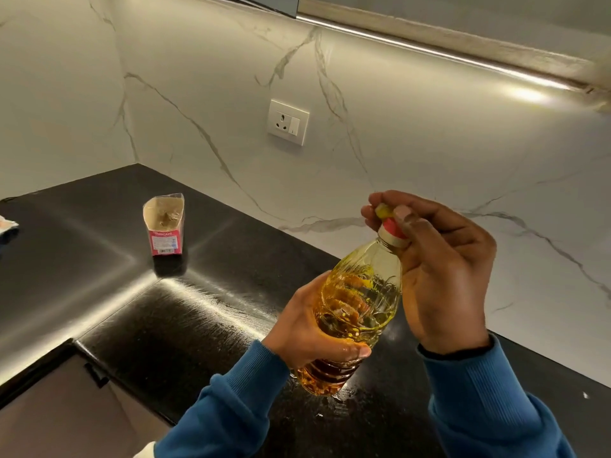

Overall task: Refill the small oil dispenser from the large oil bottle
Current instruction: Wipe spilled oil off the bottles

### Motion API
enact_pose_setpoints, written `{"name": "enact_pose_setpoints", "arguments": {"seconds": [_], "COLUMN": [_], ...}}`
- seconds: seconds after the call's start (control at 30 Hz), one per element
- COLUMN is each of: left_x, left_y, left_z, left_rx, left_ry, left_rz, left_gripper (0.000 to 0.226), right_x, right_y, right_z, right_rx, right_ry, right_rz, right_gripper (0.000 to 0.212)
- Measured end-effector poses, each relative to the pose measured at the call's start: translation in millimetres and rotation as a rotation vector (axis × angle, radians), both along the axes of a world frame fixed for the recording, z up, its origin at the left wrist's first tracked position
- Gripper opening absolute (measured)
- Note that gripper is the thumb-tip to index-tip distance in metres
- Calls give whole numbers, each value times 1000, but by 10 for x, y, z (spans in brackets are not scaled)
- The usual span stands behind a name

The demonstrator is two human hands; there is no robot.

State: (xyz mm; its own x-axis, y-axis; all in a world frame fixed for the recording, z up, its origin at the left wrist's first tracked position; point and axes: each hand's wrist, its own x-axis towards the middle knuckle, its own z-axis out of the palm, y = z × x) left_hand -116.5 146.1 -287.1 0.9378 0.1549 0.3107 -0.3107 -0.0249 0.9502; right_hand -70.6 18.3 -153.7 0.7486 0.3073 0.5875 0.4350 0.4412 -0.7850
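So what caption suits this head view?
Left hand grips the oil bottle; right hand pinches its cap.

Warm under-cabinet glare, wide-angle distortion

the oil bottle (pixel 358 302) was a clear ribbed plastic one, holding yellow-gold oil that looked darker amber toward its base. it was tilted, neck up and leaning to my right, above the black countertop (pixel 172 325); whether its base touched the counter i could not tell. my left hand (pixel 310 328) gripped its lower body, thumb across the front. at the top sat a white collar with a red cap (pixel 393 228). my right hand (pixel 436 259) curled over that cap, its fingertips pinching a small yellow piece (pixel 383 210) just above it
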Motion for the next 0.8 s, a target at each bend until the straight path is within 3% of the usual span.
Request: {"name": "enact_pose_setpoints", "arguments": {"seconds": [0.1,0.17,0.4,0.57,0.67,0.8], "left_x": [-4,-5,-4,-5,-4,-5], "left_y": [-8,-22,-25,-27,-32,-45], "left_z": [10,17,19,14,11,-17], "left_rx": [-16,-6,-8,22,41,56], "left_ry": [0,5,28,38,36,25], "left_rz": [-28,-33,-8,24,38,60], "left_gripper": [82,83,79,75,73,76], "right_x": [26,26,5,99,120,153], "right_y": [-33,-39,-90,-149,-136,-99], "right_z": [19,15,-8,142,223,268], "right_rx": [62,84,-220,-468,-559,-564], "right_ry": [100,44,-702,-959,-819,-338], "right_rz": [63,14,-479,-546,-506,-317], "right_gripper": [20,20,17,14,18,33]}}
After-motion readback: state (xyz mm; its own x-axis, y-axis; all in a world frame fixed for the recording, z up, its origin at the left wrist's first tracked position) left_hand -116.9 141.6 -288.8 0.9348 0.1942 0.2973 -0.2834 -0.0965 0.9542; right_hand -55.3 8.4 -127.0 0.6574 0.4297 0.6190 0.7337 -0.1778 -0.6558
